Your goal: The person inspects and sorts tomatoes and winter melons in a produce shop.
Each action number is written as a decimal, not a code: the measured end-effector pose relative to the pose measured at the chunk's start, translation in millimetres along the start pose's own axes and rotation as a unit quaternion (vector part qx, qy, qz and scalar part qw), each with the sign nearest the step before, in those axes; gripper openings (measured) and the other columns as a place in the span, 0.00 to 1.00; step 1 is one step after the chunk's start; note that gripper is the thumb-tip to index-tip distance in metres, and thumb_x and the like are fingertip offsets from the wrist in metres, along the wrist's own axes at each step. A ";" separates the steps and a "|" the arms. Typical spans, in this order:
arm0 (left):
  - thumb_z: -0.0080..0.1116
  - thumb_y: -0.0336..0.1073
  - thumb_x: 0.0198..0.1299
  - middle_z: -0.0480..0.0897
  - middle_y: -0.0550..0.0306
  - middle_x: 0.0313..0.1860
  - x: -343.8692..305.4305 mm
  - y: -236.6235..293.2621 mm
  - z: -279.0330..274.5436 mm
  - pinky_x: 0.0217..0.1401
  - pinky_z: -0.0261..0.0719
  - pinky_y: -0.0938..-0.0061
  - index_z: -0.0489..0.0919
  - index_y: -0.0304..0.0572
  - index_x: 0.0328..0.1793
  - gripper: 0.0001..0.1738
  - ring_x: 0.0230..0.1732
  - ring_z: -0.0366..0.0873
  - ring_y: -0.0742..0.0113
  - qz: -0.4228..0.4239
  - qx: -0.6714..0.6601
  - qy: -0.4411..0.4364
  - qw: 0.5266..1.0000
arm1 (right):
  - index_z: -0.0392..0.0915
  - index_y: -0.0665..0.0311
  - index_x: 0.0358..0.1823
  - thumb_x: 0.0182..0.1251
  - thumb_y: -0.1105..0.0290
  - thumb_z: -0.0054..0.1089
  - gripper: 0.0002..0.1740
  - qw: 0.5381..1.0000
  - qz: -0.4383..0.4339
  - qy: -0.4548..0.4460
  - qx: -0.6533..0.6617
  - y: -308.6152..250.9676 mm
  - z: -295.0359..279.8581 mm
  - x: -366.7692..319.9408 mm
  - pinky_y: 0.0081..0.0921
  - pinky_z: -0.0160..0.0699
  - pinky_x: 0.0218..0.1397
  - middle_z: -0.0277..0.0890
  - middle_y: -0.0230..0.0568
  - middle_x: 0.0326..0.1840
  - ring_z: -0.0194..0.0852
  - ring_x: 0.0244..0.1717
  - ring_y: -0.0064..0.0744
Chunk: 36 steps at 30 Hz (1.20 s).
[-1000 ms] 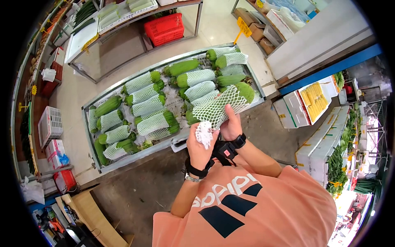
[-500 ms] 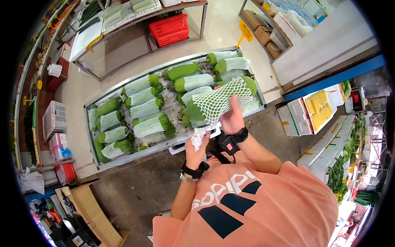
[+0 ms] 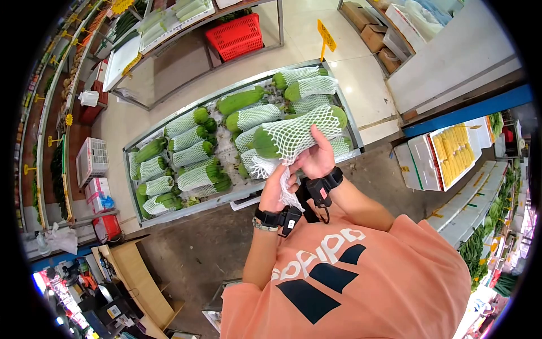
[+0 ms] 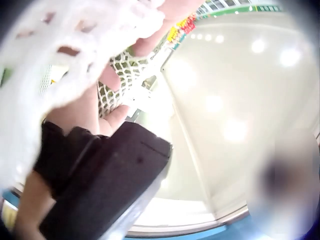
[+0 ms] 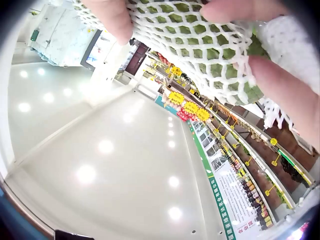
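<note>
A green gourd wrapped in a white foam net lies in the right hand, whose thumb presses on the net. At the gourd's near end, the left hand pinches a bunched white foam net that hangs below its fingers. The two hands are close together over the near edge of the display. In the left wrist view the loose net covers much of the upper left. Netting with green behind it fills the top of the right wrist view beside the fingers.
A metal-edged display holds several netted gourds in rows below and beyond the hands. A yellow sign stands at its far edge. Behind are a red basket and a table; a foam box of yellow produce is at the right.
The netted gourd has shifted left and turned flatter. The left hand has moved in next to the right hand, and the bunched net now hangs lower and longer. The camera view has shifted.
</note>
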State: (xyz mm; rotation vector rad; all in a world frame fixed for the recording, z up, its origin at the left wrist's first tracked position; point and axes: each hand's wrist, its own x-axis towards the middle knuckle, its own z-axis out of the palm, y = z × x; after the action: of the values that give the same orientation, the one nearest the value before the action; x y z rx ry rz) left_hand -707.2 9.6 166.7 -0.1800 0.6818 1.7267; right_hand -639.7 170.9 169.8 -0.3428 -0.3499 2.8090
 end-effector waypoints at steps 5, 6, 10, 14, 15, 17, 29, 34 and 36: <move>0.53 0.41 0.77 0.88 0.62 0.51 17.7 -23.6 9.4 0.25 0.68 0.79 0.79 0.39 0.63 0.17 0.28 0.70 0.78 -0.006 -0.143 -0.027 0.989 | 0.75 0.63 0.62 0.80 0.54 0.61 0.22 0.995 -0.044 0.073 0.060 -10.2 -4.1 -0.8 0.46 0.80 0.63 0.83 0.46 0.61 0.82 0.60 0.45; 0.53 0.39 0.77 0.87 0.63 0.49 20.9 -26.4 10.9 0.25 0.68 0.78 0.79 0.39 0.60 0.15 0.28 0.69 0.78 -0.008 -0.137 -0.020 0.990 | 0.75 0.63 0.62 0.80 0.54 0.61 0.22 0.995 -0.039 0.070 0.065 -13.8 -5.0 -0.6 0.47 0.79 0.65 0.83 0.46 0.62 0.81 0.61 0.45; 0.54 0.36 0.74 0.83 0.65 0.39 28.0 -36.5 17.1 0.25 0.67 0.77 0.81 0.40 0.53 0.10 0.27 0.69 0.77 -0.003 -0.126 -0.001 0.992 | 0.75 0.64 0.63 0.80 0.55 0.60 0.22 0.995 -0.034 0.062 0.076 -28.5 -7.5 -1.1 0.49 0.75 0.71 0.81 0.48 0.64 0.79 0.64 0.46; 0.54 0.36 0.74 0.83 0.64 0.39 32.8 -44.4 21.1 0.24 0.67 0.78 0.80 0.41 0.55 0.11 0.27 0.70 0.76 0.015 -0.131 0.009 0.991 | 0.74 0.65 0.64 0.81 0.53 0.58 0.24 0.996 -0.034 0.052 0.059 -41.0 -7.1 -1.5 0.48 0.74 0.70 0.82 0.48 0.64 0.79 0.64 0.46; 0.54 0.36 0.74 0.83 0.64 0.39 32.9 -45.1 26.8 0.24 0.67 0.78 0.80 0.41 0.55 0.11 0.27 0.70 0.76 0.024 -0.130 0.021 0.991 | 0.75 0.65 0.64 0.81 0.51 0.57 0.25 0.997 -0.021 0.038 0.056 -43.3 -10.3 -2.7 0.48 0.75 0.69 0.82 0.48 0.64 0.80 0.63 0.45; 0.54 0.36 0.74 0.83 0.63 0.41 35.6 -42.3 37.2 0.25 0.68 0.78 0.79 0.41 0.57 0.11 0.29 0.71 0.75 0.051 -0.100 0.072 0.991 | 0.74 0.64 0.65 0.82 0.54 0.57 0.23 0.996 0.011 -0.038 0.077 -48.9 -16.2 -3.9 0.50 0.75 0.71 0.82 0.46 0.64 0.80 0.65 0.45; 0.57 0.37 0.72 0.78 0.66 0.41 46.2 -53.5 21.4 0.28 0.69 0.76 0.77 0.46 0.55 0.10 0.31 0.71 0.76 0.112 -0.021 0.167 0.979 | 0.69 0.70 0.73 0.82 0.62 0.56 0.26 0.999 -0.028 0.020 0.037 -37.0 -21.1 -9.2 0.43 0.71 0.73 0.78 0.47 0.68 0.76 0.68 0.40; 0.53 0.39 0.74 0.80 0.64 0.41 48.3 -58.4 4.9 0.26 0.68 0.76 0.76 0.45 0.56 0.10 0.29 0.71 0.76 0.103 -0.051 0.139 0.984 | 0.68 0.72 0.75 0.82 0.63 0.56 0.27 0.998 -0.022 0.028 0.059 -27.8 -32.3 -4.8 0.43 0.69 0.79 0.77 0.47 0.71 0.75 0.72 0.41; 0.56 0.35 0.71 0.79 0.63 0.39 47.2 -56.4 3.4 0.26 0.68 0.75 0.76 0.45 0.54 0.09 0.28 0.70 0.75 0.092 -0.058 0.133 0.985 | 0.68 0.72 0.74 0.82 0.63 0.56 0.27 0.997 -0.040 0.023 0.065 -25.4 -32.4 -1.3 0.43 0.69 0.79 0.77 0.47 0.70 0.75 0.71 0.41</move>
State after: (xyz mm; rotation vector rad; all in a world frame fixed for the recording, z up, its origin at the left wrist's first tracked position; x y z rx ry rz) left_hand -667.0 57.7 128.1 -0.4460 0.8128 1.9410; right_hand -623.5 200.7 146.4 -0.3556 -0.1671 2.7238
